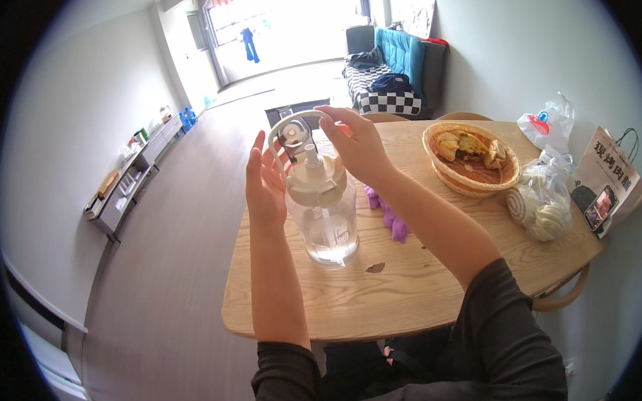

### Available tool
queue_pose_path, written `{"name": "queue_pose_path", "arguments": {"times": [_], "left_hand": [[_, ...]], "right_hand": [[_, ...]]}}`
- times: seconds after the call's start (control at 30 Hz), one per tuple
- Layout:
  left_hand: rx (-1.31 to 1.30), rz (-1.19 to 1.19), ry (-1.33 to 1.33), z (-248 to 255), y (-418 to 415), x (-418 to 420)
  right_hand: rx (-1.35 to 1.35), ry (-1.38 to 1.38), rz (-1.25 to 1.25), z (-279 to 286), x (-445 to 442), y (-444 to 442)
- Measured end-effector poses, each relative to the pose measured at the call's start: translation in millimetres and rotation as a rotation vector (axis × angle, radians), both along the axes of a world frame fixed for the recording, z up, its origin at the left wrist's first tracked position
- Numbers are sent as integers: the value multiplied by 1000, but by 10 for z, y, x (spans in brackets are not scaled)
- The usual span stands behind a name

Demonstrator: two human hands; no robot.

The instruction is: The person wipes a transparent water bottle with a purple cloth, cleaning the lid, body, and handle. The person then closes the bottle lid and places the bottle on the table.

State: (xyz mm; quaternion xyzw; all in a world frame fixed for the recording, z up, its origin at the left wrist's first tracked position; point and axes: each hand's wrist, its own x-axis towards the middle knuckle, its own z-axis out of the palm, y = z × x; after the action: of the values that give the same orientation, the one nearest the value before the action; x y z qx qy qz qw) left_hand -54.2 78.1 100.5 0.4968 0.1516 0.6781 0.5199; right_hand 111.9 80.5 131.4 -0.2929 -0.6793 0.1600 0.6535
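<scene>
A large clear plastic water bottle (327, 230) with a cream lid (317, 182) stands upright on the wooden table (411, 293). Its spout is exposed, and the small round cap (291, 131) is flipped up behind it. My right hand (353, 140) pinches the top of the lid's arched carrying handle (275, 143) between thumb and fingers. At the left side of the lid is my left hand (266, 184), fingers raised and spread; whether it touches the lid or the handle cannot be told. A purple fuzzy thing (390, 219) lies right of the bottle.
To the right are a wicker basket (438, 174) with bread pieces, a clear bag of steamed rolls (541, 201), a white plastic bag (548, 123) and a printed paper bag (610, 172) with a phone (600, 207) against it. A brown scrap (376, 268) lies near the bottle.
</scene>
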Motion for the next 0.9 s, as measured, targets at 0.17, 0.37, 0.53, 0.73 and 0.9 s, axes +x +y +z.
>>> {"name": "queue_pose_path", "arguments": {"times": [0.17, 0.37, 0.53, 0.73, 0.9], "left_hand": [[99, 12, 11, -75, -17, 6], [336, 63, 143, -15, -3, 5], [506, 98, 292, 72, -38, -29], [475, 57, 298, 97, -102, -9], [533, 33, 392, 87, -113, -20]], "right_hand": [[196, -89, -44, 8, 86, -240], [425, -168, -183, -44, 130, -419], [464, -216, -178, -114, 162, -466], [478, -220, -70, -126, 159, -414], [199, -117, 30, -117, 105, -458]]}}
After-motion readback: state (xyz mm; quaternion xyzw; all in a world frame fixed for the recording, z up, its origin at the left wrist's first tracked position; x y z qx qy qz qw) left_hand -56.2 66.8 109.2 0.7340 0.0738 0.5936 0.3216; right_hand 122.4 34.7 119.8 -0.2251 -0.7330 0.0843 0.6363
